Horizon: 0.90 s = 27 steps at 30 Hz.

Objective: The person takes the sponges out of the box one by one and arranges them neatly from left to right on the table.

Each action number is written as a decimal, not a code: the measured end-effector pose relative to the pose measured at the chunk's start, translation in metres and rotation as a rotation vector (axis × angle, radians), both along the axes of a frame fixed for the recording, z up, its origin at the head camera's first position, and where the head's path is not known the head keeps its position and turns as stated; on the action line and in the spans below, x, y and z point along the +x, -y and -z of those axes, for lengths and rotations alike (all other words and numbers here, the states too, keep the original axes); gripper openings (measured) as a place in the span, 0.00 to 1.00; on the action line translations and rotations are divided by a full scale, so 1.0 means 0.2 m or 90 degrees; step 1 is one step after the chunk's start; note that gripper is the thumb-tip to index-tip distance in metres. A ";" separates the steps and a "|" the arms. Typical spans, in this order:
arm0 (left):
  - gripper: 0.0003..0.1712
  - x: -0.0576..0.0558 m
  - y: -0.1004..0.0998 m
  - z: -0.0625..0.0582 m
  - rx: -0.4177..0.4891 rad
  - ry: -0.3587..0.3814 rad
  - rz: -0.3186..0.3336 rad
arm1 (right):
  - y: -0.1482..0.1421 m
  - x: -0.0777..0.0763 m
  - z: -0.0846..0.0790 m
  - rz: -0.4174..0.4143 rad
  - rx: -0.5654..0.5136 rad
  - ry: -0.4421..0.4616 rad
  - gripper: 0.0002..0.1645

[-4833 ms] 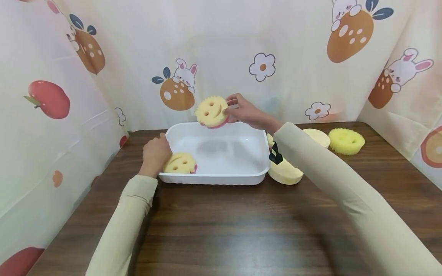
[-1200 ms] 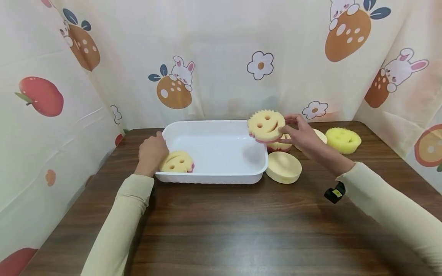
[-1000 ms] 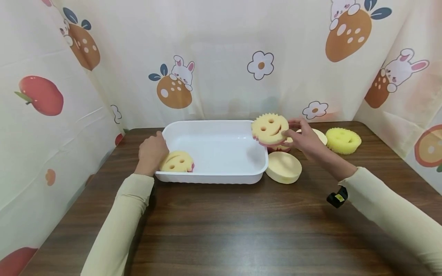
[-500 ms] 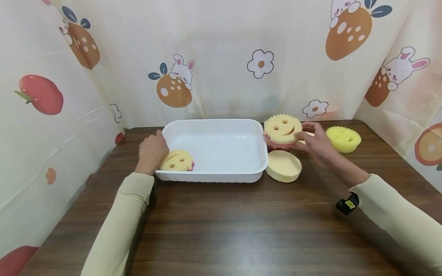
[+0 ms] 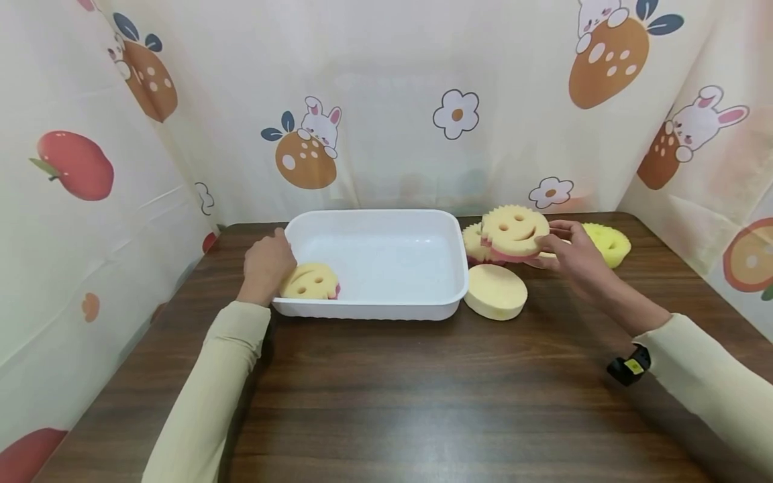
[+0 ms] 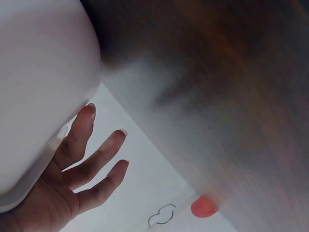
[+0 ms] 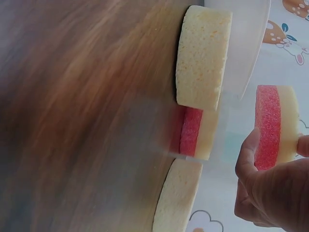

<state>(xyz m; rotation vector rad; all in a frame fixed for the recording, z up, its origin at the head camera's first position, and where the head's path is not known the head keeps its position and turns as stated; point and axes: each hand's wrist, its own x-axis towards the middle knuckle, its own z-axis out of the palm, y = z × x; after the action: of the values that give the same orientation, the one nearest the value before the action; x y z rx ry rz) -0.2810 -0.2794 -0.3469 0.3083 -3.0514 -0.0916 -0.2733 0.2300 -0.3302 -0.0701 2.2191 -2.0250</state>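
At the left end of the white plastic tray, my left hand holds the rim. The left wrist view shows its fingers outside the tray wall; the thumb is hidden. Inside the tray, beside that hand, lies a smiley sponge with a pink underside. My right hand pinches another smiley sponge by its edge, raised above the table right of the tray. In the right wrist view this sponge shows a pink layer and a pale yellow one, between thumb and fingers.
Right of the tray are a plain round sponge, a partly covered smiley sponge, another pale sponge mostly behind my right hand, and a bright yellow smiley sponge. A printed curtain closes off the back of the wooden table.
My right hand has carried the pinched smiley sponge from above the tray out to the right, past the tray's right wall. My left hand stays at the tray's left rim.
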 end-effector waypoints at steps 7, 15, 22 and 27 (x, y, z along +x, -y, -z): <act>0.26 0.00 0.00 0.00 -0.001 0.006 -0.003 | -0.06 0.01 0.01 -0.003 0.022 0.020 0.24; 0.26 0.00 0.00 0.00 -0.001 0.011 -0.004 | -0.11 0.02 0.03 -0.013 0.044 0.039 0.41; 0.26 -0.01 0.00 0.00 -0.003 0.012 -0.002 | -0.15 0.04 0.05 -0.004 0.079 0.047 0.43; 0.26 -0.01 0.01 0.00 -0.006 0.007 -0.003 | -0.19 0.06 0.07 -0.004 0.073 0.042 0.34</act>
<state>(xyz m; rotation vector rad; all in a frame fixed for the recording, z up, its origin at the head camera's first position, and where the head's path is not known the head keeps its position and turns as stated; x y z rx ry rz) -0.2835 -0.2804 -0.3478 0.3153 -3.0613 -0.0763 -0.2606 0.2686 -0.3441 0.0020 2.2856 -1.8653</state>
